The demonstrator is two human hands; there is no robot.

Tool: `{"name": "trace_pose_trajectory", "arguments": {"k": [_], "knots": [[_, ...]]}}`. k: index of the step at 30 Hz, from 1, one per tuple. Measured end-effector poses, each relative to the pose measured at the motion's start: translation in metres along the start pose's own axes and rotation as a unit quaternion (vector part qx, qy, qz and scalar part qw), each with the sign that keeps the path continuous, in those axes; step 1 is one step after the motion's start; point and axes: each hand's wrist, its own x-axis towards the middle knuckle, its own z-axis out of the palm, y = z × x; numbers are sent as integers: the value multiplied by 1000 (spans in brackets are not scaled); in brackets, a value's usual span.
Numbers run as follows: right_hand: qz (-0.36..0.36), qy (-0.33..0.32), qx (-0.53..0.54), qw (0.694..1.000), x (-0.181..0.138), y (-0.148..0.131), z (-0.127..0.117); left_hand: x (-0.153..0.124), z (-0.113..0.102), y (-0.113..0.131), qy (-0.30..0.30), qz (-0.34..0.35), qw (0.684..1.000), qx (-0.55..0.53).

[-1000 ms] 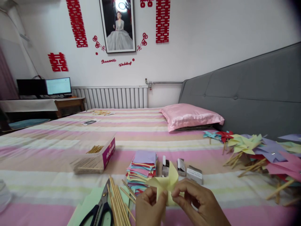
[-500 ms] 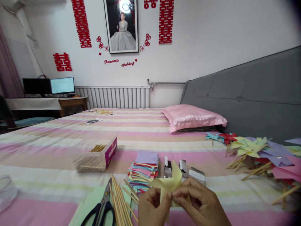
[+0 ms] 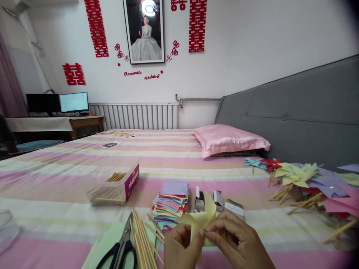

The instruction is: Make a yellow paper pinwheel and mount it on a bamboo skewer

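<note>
Both hands meet low in the middle of the view, over the striped bed. My left hand is closed on a folded yellow paper pinwheel, gripping it from the left. My right hand pinches the pinwheel's centre with thumb and forefinger; a small pin seems to sit there, too small to be sure. Just behind the hands lie a stack of coloured paper squares and small white boxes. Loose wooden sticks and black-handled scissors rest on a green sheet to the left.
A clear box of sticks stands to the left. Several finished pinwheels on sticks are piled at the right by the grey headboard. A pink pillow lies behind. A clear container sits at the far left edge.
Both hands keep working the yellow pinwheel in place; the right fingers have shifted slightly at its centre. The view has panned a little to the left and steadied.
</note>
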Motion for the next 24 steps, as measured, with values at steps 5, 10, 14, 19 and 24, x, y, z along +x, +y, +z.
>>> {"name": "trace_pose_trajectory", "arguments": {"k": [5,10,14,19,24], "knots": [[14,-6,7,1000,1,1,1,2,-3,-7,-2,17,999,29],[28,-3,19,999,1,0,2,5,-6,-13,-8,29,996,80],[26,-3,19,999,1,-1,1,4,-6,-13,-12,34,996,87],[31,-8,25,999,1,-2,0,-1,1,2,-7,27,998,56],[45,-10,35,998,2,3,1,-6,7,15,5,38,997,61]]}}
